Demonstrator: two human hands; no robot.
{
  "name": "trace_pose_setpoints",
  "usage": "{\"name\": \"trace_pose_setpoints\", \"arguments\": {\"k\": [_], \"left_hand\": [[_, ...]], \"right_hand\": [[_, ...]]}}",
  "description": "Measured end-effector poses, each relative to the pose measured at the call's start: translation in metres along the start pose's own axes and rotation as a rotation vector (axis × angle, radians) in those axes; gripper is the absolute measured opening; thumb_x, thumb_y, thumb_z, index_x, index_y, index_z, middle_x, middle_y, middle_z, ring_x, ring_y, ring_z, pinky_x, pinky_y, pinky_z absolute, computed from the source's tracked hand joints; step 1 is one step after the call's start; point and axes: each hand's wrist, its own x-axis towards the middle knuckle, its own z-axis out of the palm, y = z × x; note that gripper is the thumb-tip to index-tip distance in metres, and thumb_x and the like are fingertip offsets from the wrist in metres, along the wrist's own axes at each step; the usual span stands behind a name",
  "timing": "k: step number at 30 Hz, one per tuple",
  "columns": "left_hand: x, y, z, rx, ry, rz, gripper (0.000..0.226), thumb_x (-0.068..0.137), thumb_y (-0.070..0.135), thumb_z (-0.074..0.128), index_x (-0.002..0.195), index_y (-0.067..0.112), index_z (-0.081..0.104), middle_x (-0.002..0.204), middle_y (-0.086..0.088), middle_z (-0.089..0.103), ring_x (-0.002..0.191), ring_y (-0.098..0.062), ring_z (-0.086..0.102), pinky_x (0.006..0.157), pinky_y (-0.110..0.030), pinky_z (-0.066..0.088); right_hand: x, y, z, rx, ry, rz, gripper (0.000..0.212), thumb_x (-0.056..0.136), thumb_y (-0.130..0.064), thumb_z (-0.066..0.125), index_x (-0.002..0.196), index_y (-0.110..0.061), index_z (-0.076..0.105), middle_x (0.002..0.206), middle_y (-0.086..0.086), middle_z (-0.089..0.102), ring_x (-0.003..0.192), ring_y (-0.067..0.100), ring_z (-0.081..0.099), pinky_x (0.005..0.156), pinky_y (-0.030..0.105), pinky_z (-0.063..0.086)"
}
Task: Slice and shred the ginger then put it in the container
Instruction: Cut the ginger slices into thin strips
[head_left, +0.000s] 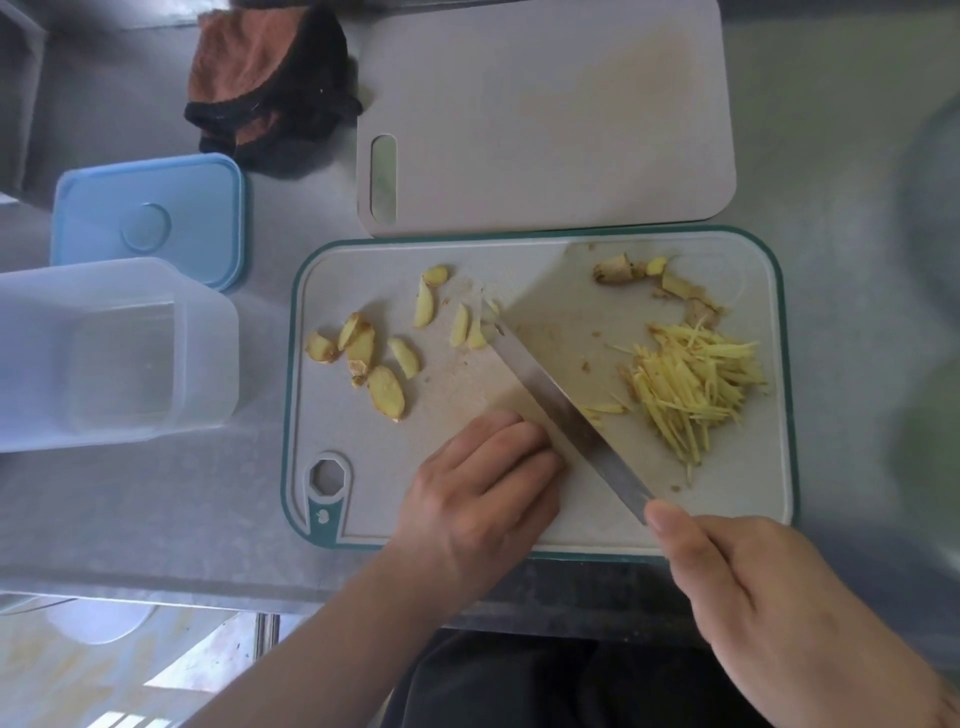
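Note:
A white cutting board with a teal rim (779, 312) lies in front of me. Several ginger slices (387, 389) are scattered on its left half. A pile of shredded ginger (696, 384) sits on its right half, with peel scraps (618, 270) at the far right corner. My right hand (748, 597) grips the handle of a knife (571, 415), whose blade runs diagonally across the board with its tip beside two slices. My left hand (483, 499) has its fingers curled down on the board just left of the blade; what lies under them is hidden. A clear empty container (104, 353) stands to the left.
A blue lid (150, 218) lies behind the container. A second plain cutting board (545, 114) lies beyond the first. A brown and black cloth (265, 83) is bunched at the back. The metal counter's front edge runs just below the board.

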Motion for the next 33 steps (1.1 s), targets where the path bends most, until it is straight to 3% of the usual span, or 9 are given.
{"name": "trace_pose_setpoints", "arguments": {"k": [6,10,13,18,24,33], "left_hand": [[-0.001,0.0,-0.001,-0.012,-0.009,0.002,0.007,0.09,0.004,0.076,0.092,-0.002,0.078,0.1,-0.016,0.073,0.098,-0.031,0.07,0.086,-0.04,0.057],[-0.001,-0.001,0.0,-0.03,-0.003,0.012,0.007,0.091,0.003,0.074,0.093,-0.002,0.078,0.101,-0.016,0.073,0.1,-0.03,0.07,0.087,-0.04,0.057],[-0.001,-0.002,0.001,-0.036,-0.009,0.015,0.007,0.09,0.002,0.075,0.095,-0.002,0.078,0.103,-0.015,0.074,0.101,-0.03,0.07,0.088,-0.04,0.057],[-0.001,-0.002,0.0,-0.024,-0.015,0.009,0.007,0.089,0.003,0.077,0.093,-0.002,0.078,0.101,-0.016,0.073,0.098,-0.031,0.07,0.086,-0.041,0.057],[0.0,0.001,-0.001,-0.016,0.006,-0.006,0.006,0.088,0.003,0.077,0.09,-0.002,0.077,0.097,-0.015,0.072,0.095,-0.028,0.07,0.09,-0.037,0.056],[-0.001,-0.001,-0.001,-0.019,-0.003,0.009,0.007,0.09,0.001,0.074,0.094,-0.003,0.078,0.1,-0.016,0.073,0.099,-0.031,0.07,0.088,-0.039,0.057]], "right_hand": [[-0.012,-0.006,-0.002,0.034,-0.093,0.047,0.078,0.063,-0.087,0.007,0.072,-0.02,0.046,0.05,0.001,0.05,0.051,0.012,0.051,0.048,0.022,0.035],[-0.014,-0.008,-0.002,0.014,-0.065,0.062,0.072,0.06,-0.086,0.003,0.075,-0.033,0.05,0.059,-0.01,0.059,0.061,0.007,0.058,0.053,0.021,0.04],[-0.009,-0.011,0.003,0.009,-0.062,0.042,0.068,0.06,-0.085,0.002,0.066,-0.037,0.05,0.055,-0.014,0.055,0.06,0.003,0.053,0.057,0.02,0.039],[0.006,-0.008,0.008,0.011,-0.001,-0.019,0.065,0.07,-0.083,0.009,0.056,-0.031,0.045,0.047,-0.005,0.046,0.048,0.01,0.046,0.05,0.02,0.034],[-0.008,-0.005,0.002,0.003,-0.031,0.024,0.074,0.067,-0.085,0.007,0.066,-0.023,0.047,0.05,0.0,0.051,0.051,0.013,0.05,0.048,0.023,0.032],[-0.014,-0.01,0.001,0.019,-0.044,0.042,0.069,0.061,-0.085,0.0,0.072,-0.04,0.051,0.062,-0.018,0.061,0.068,0.003,0.059,0.054,0.02,0.04]]}}
